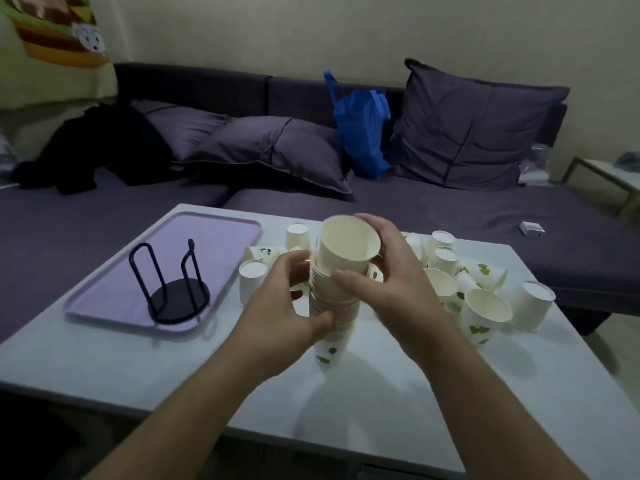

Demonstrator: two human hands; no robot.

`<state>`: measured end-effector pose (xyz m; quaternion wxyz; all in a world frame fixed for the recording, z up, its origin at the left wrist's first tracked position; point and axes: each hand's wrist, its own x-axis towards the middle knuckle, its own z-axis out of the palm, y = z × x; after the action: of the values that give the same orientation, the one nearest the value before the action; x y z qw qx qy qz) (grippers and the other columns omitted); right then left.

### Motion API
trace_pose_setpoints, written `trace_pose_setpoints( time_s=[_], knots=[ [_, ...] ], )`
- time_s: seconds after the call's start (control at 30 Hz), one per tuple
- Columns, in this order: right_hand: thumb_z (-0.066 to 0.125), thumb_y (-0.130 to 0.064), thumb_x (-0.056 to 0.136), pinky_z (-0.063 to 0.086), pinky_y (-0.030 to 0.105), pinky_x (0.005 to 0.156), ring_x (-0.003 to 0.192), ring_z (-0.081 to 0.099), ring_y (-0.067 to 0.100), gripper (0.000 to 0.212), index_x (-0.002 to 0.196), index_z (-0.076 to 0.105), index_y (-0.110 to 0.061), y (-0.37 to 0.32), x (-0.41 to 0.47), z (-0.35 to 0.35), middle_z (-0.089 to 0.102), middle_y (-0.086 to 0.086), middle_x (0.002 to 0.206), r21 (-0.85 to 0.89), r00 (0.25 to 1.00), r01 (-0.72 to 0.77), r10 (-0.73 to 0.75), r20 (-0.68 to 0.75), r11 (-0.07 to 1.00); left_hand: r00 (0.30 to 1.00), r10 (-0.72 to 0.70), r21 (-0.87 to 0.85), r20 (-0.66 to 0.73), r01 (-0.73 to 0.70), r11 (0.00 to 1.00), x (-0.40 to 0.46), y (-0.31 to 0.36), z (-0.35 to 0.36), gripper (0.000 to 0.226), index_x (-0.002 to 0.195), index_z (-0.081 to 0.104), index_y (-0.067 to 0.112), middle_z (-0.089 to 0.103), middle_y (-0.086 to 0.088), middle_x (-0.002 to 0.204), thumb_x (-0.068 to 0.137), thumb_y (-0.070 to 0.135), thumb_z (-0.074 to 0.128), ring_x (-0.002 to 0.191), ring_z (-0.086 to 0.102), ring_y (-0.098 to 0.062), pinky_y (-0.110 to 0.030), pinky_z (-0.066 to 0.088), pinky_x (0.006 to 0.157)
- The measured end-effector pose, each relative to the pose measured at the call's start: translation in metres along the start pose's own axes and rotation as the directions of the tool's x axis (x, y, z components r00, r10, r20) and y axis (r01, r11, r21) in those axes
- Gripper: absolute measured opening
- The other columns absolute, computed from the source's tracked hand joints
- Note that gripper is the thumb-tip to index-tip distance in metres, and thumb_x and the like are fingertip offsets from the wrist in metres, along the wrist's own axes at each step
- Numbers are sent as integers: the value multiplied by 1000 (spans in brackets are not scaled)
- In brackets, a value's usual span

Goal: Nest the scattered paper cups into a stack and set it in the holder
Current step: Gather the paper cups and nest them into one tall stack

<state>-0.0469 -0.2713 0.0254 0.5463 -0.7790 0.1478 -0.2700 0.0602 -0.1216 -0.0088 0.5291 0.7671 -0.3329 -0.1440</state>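
Holding a tall stack of nested paper cups over the white table, the person has both hands wrapped around it. The left hand is curled around the middle of the stack, thumb low on the near side, fingers round the far side. The right hand is closed around the top cup, which sits tilted in the stack's mouth with its open end facing the camera. The bottom cup has green leaf prints; whether it touches the table is hard to tell, kinda blurry.

Loose cups are scattered to the right, some upright, some upside down or on their sides, and a few more upside-down cups sit just left of the stack. The black wire holder stands empty on a lilac tray off to the left, well apart from the stack. Behind the table is a purple sofa with a blue bag.
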Motion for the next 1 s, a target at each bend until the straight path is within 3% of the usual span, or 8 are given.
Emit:
trace_pose_setpoints(
  time_s=[0.1,0.23,0.33,0.5,0.67,0.87,0.93,1.0],
  knots=[
    [70,-26,76,43,42,116,141,54,11,71,145,57,-34,12,-4,-13,64,-14,145,159,999,-34,29,34,987,998,-51,-38,-27,50,998,3,-4,-19,71,143,47,37,58,23,132,86,11,81,123,58,-2,-26,48,101],
    [64,-20,73,49,34,104,122,66,12,53,126,70,-20,27,-7,-25,75,-2,125,236,979,-104,141,-145,966,971,-92,6,-220,96,995,23,-31,-35,57,138,53,33,59,12,134,92,7,73,117,62,-12,-27,51,87],
    [63,-20,71,53,33,91,106,70,14,43,113,71,-20,38,-9,-23,76,2,111,155,945,-188,222,-239,970,965,-87,157,-249,129,979,39,-56,-33,66,151,46,27,41,5,151,92,12,73,126,51,-14,-32,44,99],
    [67,-28,73,58,43,96,107,70,20,36,108,71,-24,46,-11,-20,76,0,108,51,919,-257,261,-296,965,964,-102,294,-247,175,940,62,-81,-26,78,158,38,20,33,0,160,92,29,79,130,51,-22,-39,46,107],
    [72,-11,91,55,32,90,103,69,18,20,108,69,-21,48,-10,-18,75,1,106,-1,919,-263,251,-304,965,933,-194,168,-304,252,953,73,-97,-23,75,153,40,21,56,-3,145,91,31,81,114,57,-22,-41,50,94],
    [69,-10,94,47,17,68,95,66,8,22,112,63,-22,56,-9,-21,70,-7,104,-217,903,-371,296,-312,903,935,-169,218,-313,244,945,61,-91,-24,57,139,51,16,64,-5,127,92,31,78,108,61,-26,-45,54,87],
    [67,-12,92,49,22,69,94,64,14,24,113,61,-22,57,-10,-26,66,-6,107,-337,895,-398,281,-346,853,929,-146,212,-340,227,951,53,-78,-28,57,136,51,15,63,-3,121,91,34,80,105,61,-26,-43,52,83],
    [63,-13,90,50,35,79,99,60,23,31,119,58,-19,58,-11,-35,59,-3,119,-474,882,-425,234,-410,771,918,-106,162,-382,180,970,46,-62,-34,59,136,50,15,61,-1,119,91,37,81,104,60,-25,-40,48,83]
  ],
)
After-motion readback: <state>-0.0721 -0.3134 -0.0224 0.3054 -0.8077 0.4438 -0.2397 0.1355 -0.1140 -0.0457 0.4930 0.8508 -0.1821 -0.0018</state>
